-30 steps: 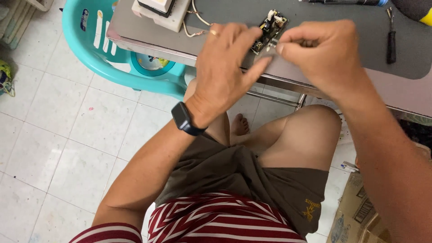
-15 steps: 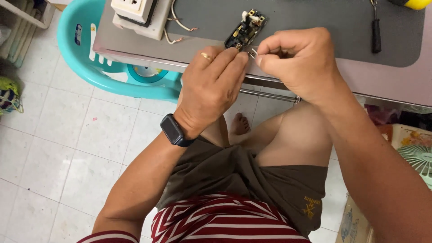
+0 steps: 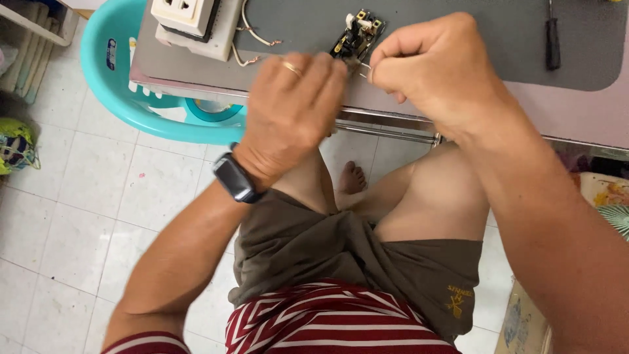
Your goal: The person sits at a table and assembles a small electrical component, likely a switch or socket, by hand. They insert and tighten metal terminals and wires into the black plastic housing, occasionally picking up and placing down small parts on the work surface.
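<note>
A small black electrical switch module (image 3: pixel 357 34) with brass and white parts lies on the grey mat (image 3: pixel 458 26) at the table's near edge. My left hand (image 3: pixel 295 111), with a ring and a dark watch at the wrist, curls its fingers against the module's lower end. My right hand (image 3: pixel 436 72) is closed beside it, pinching a thin wire (image 3: pixel 364 67) that leads to the module. The fingertips of both hands almost touch.
A white socket block (image 3: pixel 190 23) with loose wires sits at the table's left. A black-handled screwdriver (image 3: pixel 553 39) lies at the right on the mat. A turquoise plastic chair (image 3: pixel 151 111) stands left of the table on the tiled floor. My knees are under the table edge.
The view has shifted so the table sits higher in the frame. My left hand has closed in on the module's end; my right hand keeps pinching the wire.
</note>
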